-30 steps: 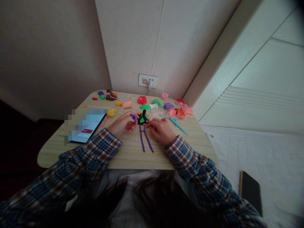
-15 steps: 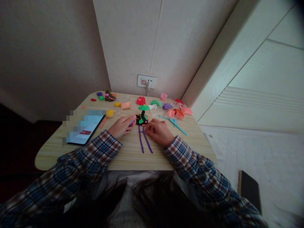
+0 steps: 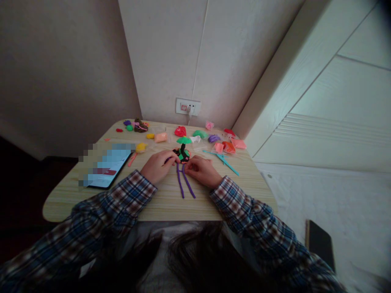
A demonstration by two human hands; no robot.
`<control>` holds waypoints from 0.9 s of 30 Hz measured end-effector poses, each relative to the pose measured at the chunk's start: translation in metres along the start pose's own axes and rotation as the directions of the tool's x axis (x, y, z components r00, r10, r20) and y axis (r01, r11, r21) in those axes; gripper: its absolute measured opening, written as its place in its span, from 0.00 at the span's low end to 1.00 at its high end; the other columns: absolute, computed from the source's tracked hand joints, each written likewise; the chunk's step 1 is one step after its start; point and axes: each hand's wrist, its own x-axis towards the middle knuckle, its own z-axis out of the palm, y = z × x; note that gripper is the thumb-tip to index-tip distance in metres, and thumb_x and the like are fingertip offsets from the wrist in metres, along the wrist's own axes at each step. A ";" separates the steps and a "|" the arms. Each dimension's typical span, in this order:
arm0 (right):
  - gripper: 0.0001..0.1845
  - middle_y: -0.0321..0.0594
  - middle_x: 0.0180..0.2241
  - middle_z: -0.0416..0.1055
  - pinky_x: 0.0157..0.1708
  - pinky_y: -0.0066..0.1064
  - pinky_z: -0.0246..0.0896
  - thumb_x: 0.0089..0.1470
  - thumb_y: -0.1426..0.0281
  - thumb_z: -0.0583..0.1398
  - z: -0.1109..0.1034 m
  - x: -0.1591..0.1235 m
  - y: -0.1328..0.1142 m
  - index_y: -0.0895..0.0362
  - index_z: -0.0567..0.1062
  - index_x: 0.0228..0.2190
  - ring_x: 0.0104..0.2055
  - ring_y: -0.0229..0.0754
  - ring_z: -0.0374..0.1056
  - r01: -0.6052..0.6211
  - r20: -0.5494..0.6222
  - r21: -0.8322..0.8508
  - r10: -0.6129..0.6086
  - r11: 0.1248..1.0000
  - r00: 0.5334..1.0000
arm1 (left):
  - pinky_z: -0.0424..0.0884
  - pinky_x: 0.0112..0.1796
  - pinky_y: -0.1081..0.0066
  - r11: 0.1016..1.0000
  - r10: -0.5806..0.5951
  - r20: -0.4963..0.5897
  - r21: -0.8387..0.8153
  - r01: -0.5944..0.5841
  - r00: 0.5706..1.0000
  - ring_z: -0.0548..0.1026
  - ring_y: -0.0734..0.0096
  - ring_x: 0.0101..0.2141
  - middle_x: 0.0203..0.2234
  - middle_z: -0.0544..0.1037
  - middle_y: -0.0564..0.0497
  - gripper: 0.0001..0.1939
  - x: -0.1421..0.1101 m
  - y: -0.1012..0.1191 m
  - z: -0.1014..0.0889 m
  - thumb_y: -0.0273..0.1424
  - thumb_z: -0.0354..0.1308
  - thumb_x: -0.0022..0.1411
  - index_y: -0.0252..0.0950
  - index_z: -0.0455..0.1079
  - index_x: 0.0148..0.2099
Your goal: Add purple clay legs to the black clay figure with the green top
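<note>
A small clay model [image 3: 183,156] stands mid-table: a black base with green and pink bits and a black trunk under a green top [image 3: 184,140]. From its near side two purple clay strips [image 3: 188,186] run toward me, joined by a short crossbar near the model. My left hand [image 3: 159,166] is closed at the model's left side on a piece of purple clay [image 3: 166,160], mostly covered by the fingers. My right hand [image 3: 202,171] is pinched beside the upper end of the right strip; whatever sits between its fingertips is hidden.
A phone [image 3: 106,167] lies at left, near a yellow lump [image 3: 141,147] and an orange stick [image 3: 132,159]. Several clay packets, including a red one [image 3: 180,131], line the back. A turquoise tool [image 3: 227,163] lies right. A wall socket [image 3: 188,107] is behind the table [image 3: 159,209].
My left hand has turned over the purple clay, which shows less now, and its fingertips have come nearer the strips. My right hand stays pinched by the strips. The view shifts slightly.
</note>
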 end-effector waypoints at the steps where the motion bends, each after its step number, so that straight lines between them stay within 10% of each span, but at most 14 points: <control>1: 0.03 0.37 0.30 0.68 0.34 0.29 0.45 0.47 0.73 0.59 0.000 0.000 -0.001 0.60 0.74 0.27 0.30 0.34 0.61 0.005 0.000 -0.010 -0.005 1.000 1.000 | 0.64 0.41 0.68 1.000 0.015 -0.004 0.025 -0.015 1.000 0.71 0.67 0.37 0.33 0.75 0.48 0.13 0.000 0.001 0.000 0.28 0.45 0.58 0.33 0.71 0.34; 27: 0.04 0.37 0.32 0.68 0.35 0.30 0.48 0.46 0.74 0.60 0.001 -0.001 0.008 0.57 0.75 0.29 0.30 0.34 0.62 0.033 -0.040 -0.009 -0.034 0.999 0.999 | 0.67 0.39 0.68 0.934 0.147 0.180 0.299 -0.197 0.973 0.73 0.66 0.36 0.32 0.74 0.49 0.13 -0.007 0.005 0.006 0.25 0.47 0.55 0.37 0.73 0.36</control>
